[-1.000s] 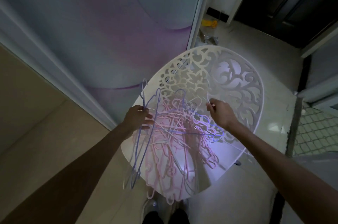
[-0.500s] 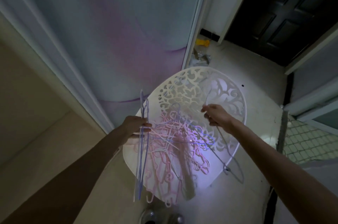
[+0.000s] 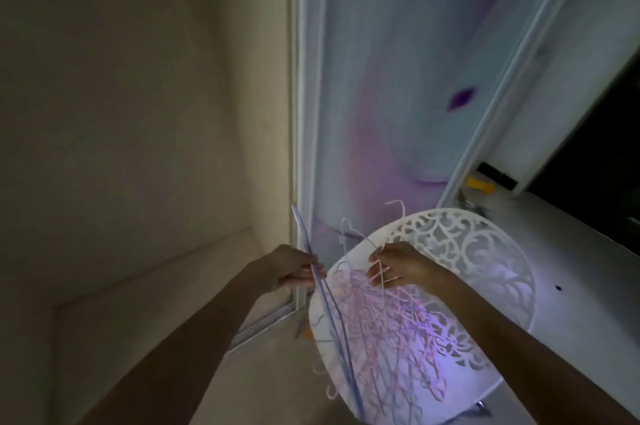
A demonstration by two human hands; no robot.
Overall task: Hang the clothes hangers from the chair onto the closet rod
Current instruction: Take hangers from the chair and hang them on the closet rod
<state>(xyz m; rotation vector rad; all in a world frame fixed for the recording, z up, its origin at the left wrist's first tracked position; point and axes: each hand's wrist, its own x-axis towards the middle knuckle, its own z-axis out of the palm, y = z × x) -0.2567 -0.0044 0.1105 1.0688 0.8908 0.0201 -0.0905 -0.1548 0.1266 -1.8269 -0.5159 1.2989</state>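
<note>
Over chair, white hangers (newly lifted)

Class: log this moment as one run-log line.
left hand: holds blue hangers | right hand: pinches pale hanger | pile: on chair

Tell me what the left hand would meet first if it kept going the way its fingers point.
Probably the pink hangers piled on the white chair: the left hand, gripping blue hangers, points right toward them. Depth is unclear.
</note>
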